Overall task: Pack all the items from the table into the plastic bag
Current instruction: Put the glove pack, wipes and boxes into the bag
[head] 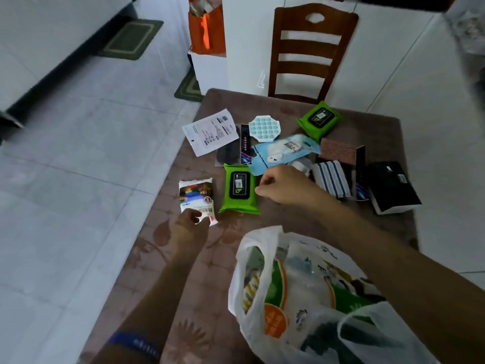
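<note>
Left hand (189, 225) pinches near end of soft white pouch (197, 199); light, limp, support middle. Right hand (282, 184) loosely curled, empty, beside green wipes pack (239, 189). Bag (301, 292) near, mouth open.

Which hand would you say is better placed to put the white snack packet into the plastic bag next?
The left hand: its fingers already touch the near end of the white snack packet. The right hand is beside the nearer green wipes pack. The plastic bag lies close by.
</note>
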`<state>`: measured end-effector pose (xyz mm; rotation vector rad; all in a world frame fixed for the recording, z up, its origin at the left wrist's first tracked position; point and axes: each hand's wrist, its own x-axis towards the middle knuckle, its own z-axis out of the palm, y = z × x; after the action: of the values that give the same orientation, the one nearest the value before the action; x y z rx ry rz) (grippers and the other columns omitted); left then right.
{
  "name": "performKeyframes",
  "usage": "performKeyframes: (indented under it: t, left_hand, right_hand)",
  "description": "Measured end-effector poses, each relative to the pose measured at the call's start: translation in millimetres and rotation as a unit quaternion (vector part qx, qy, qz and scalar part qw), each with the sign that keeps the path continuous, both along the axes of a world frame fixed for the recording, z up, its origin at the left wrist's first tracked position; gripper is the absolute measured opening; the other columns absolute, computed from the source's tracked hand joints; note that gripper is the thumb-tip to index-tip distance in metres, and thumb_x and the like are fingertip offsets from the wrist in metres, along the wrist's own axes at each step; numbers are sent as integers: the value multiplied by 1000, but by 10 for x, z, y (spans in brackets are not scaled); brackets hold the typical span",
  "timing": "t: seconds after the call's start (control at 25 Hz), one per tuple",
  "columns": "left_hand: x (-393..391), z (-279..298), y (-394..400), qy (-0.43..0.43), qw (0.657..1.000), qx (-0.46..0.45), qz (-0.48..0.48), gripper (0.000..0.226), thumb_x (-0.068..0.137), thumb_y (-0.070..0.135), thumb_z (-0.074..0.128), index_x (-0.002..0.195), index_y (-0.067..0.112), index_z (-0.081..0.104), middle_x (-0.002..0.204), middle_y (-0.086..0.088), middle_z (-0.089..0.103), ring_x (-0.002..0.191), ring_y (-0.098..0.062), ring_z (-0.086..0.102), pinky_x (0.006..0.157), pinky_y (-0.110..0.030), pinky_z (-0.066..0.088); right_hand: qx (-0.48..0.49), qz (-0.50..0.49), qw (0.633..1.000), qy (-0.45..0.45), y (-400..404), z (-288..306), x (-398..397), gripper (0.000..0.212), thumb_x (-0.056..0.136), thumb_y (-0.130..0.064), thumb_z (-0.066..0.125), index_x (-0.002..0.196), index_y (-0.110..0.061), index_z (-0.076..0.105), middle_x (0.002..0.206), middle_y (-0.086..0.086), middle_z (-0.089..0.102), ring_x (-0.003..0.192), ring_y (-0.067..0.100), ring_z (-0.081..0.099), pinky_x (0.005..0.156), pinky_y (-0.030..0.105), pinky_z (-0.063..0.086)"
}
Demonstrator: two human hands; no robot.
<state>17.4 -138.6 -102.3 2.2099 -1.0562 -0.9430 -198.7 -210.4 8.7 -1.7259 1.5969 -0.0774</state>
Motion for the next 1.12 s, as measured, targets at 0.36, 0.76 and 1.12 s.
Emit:
performKeyframes:
  t: [0.36,0.76,1.12]
  left_hand:
    - [-197,-650,-608,-7,983,-24,-181,50,87,25,63,135,13,53,126,-7,60,113,-26,57,97,-36,46]
    - [-745,262,-202,345,938,-22,18,25,80,-6,67,102,7,66,96,-9,72,81,-19,67,59,-19,54]
    - [-373,1639,1275,179,905,-237,-306,51,74,60,65,107,21,66,103,6,69,97,-12,63,77,-17,49]
  right_hand:
    - [281,-223,928,-99,-637,-1519,369,58,82,-40,73,123,-10,44,109,10,53,86,26,59,60,35,52]
    - [290,-308,854,-304,-293,-784,-128,33,72,-30,80,98,-13,71,86,5,74,72,18,71,62,29,57]
    - [108,-305,792,-518,1606,906,-1218,55,46,-27,91,99,-15,77,102,13,75,90,31,73,66,38,60]
